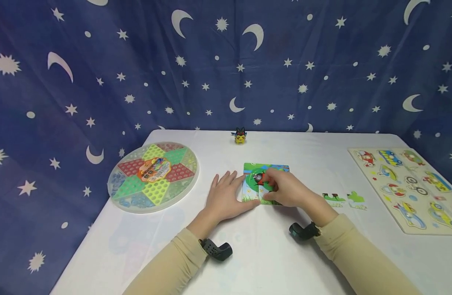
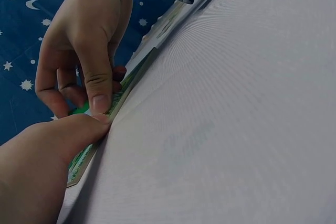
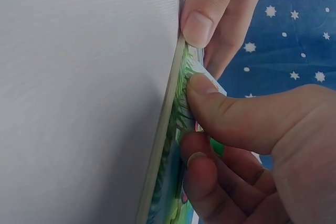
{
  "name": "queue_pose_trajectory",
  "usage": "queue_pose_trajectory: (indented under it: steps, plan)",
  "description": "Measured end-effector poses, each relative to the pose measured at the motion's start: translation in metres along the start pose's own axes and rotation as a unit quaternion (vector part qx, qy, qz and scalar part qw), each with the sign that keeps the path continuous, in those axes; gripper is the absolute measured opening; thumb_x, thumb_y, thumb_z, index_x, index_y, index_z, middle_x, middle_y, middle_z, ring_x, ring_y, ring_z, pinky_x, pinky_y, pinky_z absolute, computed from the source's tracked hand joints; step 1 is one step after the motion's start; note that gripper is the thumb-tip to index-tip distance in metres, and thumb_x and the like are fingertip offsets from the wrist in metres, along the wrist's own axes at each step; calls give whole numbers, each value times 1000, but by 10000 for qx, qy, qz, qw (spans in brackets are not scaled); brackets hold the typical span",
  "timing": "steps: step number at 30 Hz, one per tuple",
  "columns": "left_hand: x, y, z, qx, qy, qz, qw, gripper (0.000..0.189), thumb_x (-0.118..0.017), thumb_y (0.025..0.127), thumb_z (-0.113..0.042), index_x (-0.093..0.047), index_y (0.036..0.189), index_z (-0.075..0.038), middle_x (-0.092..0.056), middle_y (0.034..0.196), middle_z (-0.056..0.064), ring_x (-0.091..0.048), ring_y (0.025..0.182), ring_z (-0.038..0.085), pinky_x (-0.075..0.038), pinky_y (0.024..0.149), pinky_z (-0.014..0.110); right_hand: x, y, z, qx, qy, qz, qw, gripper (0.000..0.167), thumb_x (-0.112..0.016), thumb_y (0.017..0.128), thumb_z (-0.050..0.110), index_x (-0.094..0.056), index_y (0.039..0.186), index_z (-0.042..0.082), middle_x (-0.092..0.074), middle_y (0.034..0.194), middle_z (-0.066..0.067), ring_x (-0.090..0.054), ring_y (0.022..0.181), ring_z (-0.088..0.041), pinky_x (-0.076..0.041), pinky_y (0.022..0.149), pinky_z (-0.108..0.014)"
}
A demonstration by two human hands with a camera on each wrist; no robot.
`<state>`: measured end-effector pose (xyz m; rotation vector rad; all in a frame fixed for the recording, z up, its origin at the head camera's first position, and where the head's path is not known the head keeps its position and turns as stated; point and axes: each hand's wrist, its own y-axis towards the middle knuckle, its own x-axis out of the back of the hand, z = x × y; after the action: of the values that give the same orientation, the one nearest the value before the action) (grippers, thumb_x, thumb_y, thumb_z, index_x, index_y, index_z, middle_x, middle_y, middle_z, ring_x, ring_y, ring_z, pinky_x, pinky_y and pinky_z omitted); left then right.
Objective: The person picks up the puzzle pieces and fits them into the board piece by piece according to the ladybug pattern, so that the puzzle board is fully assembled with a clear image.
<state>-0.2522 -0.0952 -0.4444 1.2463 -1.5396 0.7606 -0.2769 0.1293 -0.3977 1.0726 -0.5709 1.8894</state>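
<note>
A small jigsaw puzzle (image 1: 250, 194) with a ladybug picture lies in its frame at the middle of the table. My left hand (image 1: 226, 198) rests flat at its left side, fingers spread, the thumb on the lower edge of the frame. From the right, my right hand (image 1: 288, 188) reaches over the puzzle and pinches a puzzle piece (image 3: 210, 77) between thumb and curled fingers. That piece sits slightly tilted in the right wrist view, and the fingers hide most of it. Two loose green puzzle pieces (image 1: 355, 197) lie on the table right of my right hand.
A round Chinese checkers board (image 1: 154, 176) lies at the left. On the right is a wooden peg puzzle board (image 1: 399, 196) with vehicle pictures. A small yellow and black figurine (image 1: 240, 136) stands at the table's back edge, before a blue curtain (image 1: 211, 73).
</note>
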Motion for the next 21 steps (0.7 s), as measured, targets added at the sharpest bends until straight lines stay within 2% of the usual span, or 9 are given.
queue_pose_trajectory:
  steps: [6, 12, 21]
  plan:
    - [0, 0, 1, -18, 25, 11, 10000, 96, -53, 82, -85, -45, 157, -24, -37, 163, 8, -24, 153, 27, -7, 124, 54, 0, 7, 5, 19, -85, 178, 9998, 39, -88, 82, 15, -63, 112, 10, -64, 93, -1, -58, 82, -17, -52, 77, -38]
    - [1, 0, 1, -34, 0, 23, 10000, 97, -54, 82, -84, -44, 157, -25, -36, 163, 7, -23, 154, 26, -7, 124, 54, 1, 14, 14, 98, -205, 360, 9991, 41, -89, 82, 16, -62, 112, 8, -62, 89, 0, -57, 78, -17, -52, 74, -36]
    - [0, 0, 1, -22, -32, 36, 10000, 97, -53, 81, -84, -44, 157, -24, -36, 164, 7, -22, 154, 26, -6, 124, 53, 2, 18, 18, 349, -578, 364, 9971, 39, -90, 81, 20, -64, 106, 9, -56, 88, 0, -52, 81, -17, -48, 74, -34]
